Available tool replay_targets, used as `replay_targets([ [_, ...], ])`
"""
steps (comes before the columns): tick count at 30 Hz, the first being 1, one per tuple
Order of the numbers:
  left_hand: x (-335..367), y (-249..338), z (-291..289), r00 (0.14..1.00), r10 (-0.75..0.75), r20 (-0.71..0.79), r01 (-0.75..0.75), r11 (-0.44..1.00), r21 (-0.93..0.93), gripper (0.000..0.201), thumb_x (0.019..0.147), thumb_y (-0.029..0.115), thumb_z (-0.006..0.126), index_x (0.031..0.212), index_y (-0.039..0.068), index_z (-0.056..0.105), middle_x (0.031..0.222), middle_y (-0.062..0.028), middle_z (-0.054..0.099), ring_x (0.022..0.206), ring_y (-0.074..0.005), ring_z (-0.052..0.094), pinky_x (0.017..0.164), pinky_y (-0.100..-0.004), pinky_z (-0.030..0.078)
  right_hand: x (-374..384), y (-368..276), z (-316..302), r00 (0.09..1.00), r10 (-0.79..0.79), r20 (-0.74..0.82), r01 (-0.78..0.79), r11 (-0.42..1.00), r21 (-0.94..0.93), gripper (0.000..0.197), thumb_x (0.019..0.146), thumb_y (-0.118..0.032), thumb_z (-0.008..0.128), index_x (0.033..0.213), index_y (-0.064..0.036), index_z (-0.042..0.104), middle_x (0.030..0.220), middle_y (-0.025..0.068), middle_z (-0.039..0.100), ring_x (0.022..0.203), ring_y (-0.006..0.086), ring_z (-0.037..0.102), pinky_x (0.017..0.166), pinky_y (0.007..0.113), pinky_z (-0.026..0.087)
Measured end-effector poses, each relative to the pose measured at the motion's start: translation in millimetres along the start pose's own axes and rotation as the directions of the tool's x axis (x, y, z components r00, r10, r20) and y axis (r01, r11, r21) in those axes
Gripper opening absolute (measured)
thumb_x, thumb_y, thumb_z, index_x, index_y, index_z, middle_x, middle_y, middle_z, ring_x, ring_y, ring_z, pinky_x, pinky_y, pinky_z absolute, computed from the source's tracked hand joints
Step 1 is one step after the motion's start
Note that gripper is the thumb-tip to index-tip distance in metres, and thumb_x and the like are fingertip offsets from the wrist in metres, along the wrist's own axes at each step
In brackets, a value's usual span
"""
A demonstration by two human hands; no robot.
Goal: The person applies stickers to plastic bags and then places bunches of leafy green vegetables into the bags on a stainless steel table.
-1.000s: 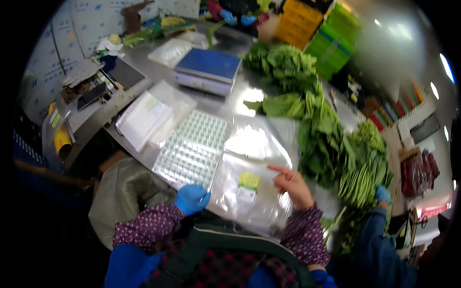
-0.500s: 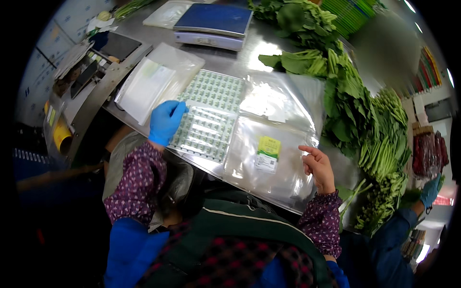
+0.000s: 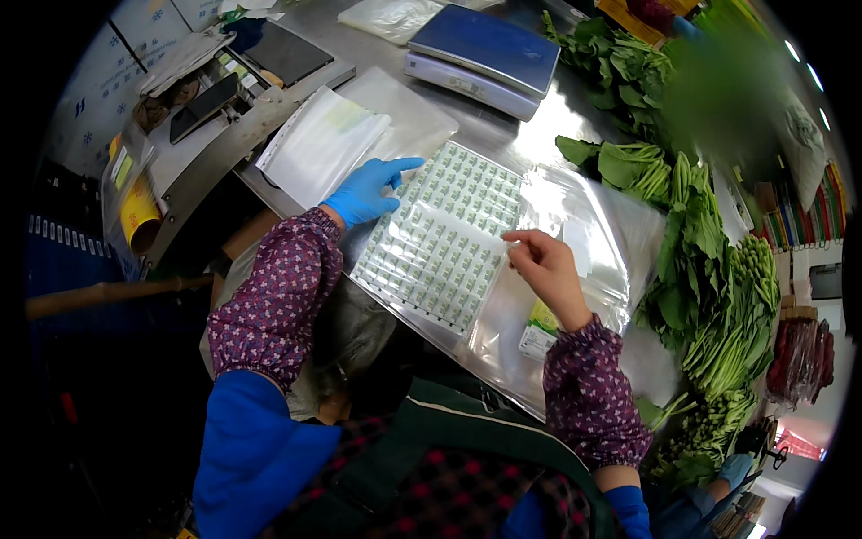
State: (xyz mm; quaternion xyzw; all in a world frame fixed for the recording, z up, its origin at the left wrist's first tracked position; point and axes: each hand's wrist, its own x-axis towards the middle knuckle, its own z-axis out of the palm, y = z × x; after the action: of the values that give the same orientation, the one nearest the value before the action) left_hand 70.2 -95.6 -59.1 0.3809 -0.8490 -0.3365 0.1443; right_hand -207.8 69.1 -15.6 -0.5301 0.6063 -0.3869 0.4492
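A sheet of small green-and-white stickers [image 3: 431,256] lies flat on the metal table in front of me. My left hand [image 3: 366,191], in a blue glove, is open at the sheet's upper left edge, its index finger stretched over the corner. Bare, my right hand [image 3: 548,269] hovers at the sheet's right edge with thumb and index finger drawn together. Whatever is between those fingertips is too small to make out. Partly behind that hand shows a yellow-green and white label [image 3: 538,332] on a clear plastic bag [image 3: 492,325]. Another clear bag [image 3: 620,229] lies beyond it.
A scale with a blue top [image 3: 485,49] stands at the back. White sheets and clear bags [image 3: 323,144] lie left of the stickers. Bundles of leafy greens [image 3: 687,234] line the right side. A co-worker's gloved hand [image 3: 734,469] shows at lower right.
My right hand has moved left from the labelled bag to the sticker sheet, its fingers closing together. My left index finger has stretched out. The whole view has shifted.
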Motion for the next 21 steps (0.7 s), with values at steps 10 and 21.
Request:
replay_targets([
  [10,-25,58,-11,0.994,-0.101,-0.051,0.024,0.624,-0.781,0.059,0.077,-0.002,0.06,0.134,0.007,0.046,0.083,0.0049,0.052,0.073,-0.0018,0.046,0.071,-0.017,0.043,76,-52,74,0.808,-0.587,0.051,0.545,0.713,-0.441,0.016,0.07,-0.009,0.069,0.085,-0.0054,0.064,0.08,0.0087,0.062,0.082,0.0293,0.055,0.073,0.039,0.045],
  [21,-33,57,16,0.932,-0.03,-0.361,-0.13,0.902,-0.412,0.038,0.077,0.004,0.067,0.115,0.008,0.062,0.07,-0.0007,0.057,0.061,-0.0062,0.049,0.063,-0.0212,0.045,61,-47,65,0.787,-0.598,-0.15,0.552,0.792,-0.262,0.01,0.075,-0.004,0.066,0.083,-0.0027,0.061,0.07,0.0067,0.058,0.064,0.0176,0.055,0.059,0.029,0.044],
])
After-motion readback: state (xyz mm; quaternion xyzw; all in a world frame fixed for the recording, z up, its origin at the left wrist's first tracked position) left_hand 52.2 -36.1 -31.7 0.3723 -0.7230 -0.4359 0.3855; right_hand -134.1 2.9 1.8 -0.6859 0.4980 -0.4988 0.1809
